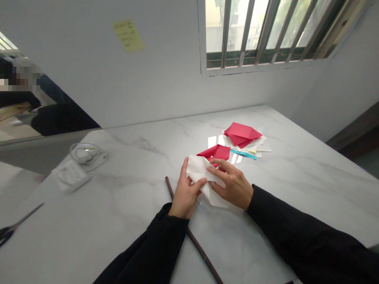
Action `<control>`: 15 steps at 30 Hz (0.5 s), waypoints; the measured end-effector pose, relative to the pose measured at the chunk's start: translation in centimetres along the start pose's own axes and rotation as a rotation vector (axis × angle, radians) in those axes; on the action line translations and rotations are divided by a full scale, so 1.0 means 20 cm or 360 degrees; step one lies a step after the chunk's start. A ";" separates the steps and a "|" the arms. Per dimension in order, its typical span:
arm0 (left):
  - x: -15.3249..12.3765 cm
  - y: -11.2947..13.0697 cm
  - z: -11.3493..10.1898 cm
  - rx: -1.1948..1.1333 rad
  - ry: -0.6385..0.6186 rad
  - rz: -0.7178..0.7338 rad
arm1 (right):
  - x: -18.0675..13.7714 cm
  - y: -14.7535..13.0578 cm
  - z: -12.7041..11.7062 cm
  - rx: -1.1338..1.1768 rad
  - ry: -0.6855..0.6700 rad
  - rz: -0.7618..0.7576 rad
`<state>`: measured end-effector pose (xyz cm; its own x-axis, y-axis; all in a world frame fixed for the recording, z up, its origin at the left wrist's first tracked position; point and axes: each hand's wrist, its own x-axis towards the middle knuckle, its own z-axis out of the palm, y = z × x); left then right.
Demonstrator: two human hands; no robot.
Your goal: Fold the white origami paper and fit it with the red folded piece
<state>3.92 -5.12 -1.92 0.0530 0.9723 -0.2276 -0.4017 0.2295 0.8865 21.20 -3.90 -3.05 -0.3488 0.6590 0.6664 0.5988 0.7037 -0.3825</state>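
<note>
A white sheet of folded paper (pixel 199 165) is held up between both hands over the marble-patterned table. My left hand (pixel 187 193) grips its left edge, with the thumb on the near face and the fingers mostly behind. On the right side, my right hand (pixel 232 183) pinches the paper between thumb and fingers; part of the grip is hidden. A lower flap of the paper hangs toward the tabletop. Just behind it lies a red folded paper (pixel 219 153) with a small shiny dot on it. A thin dark brown stick (pixel 201 250) passes beneath my left wrist.
A pile of red folded paper (pixel 242 133) with white, yellow and blue sheets sits at the back right. To the left are a coiled white cable (pixel 89 156), a white box (pixel 71 175) and scissors (pixel 19 225). A barred window (pixel 266 31) and yellow note (pixel 128 35) are on the wall.
</note>
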 end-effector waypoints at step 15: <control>0.04 -0.05 -0.06 0.0217 -0.0030 0.0087 | -0.01 0.00 -0.02 0.0779 0.0022 0.0663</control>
<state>3.33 -4.58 -3.39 0.0520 0.9839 -0.1709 -0.2767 0.1786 0.9442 21.52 -4.16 -2.85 -0.1469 0.9021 0.4058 0.2824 0.4315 -0.8568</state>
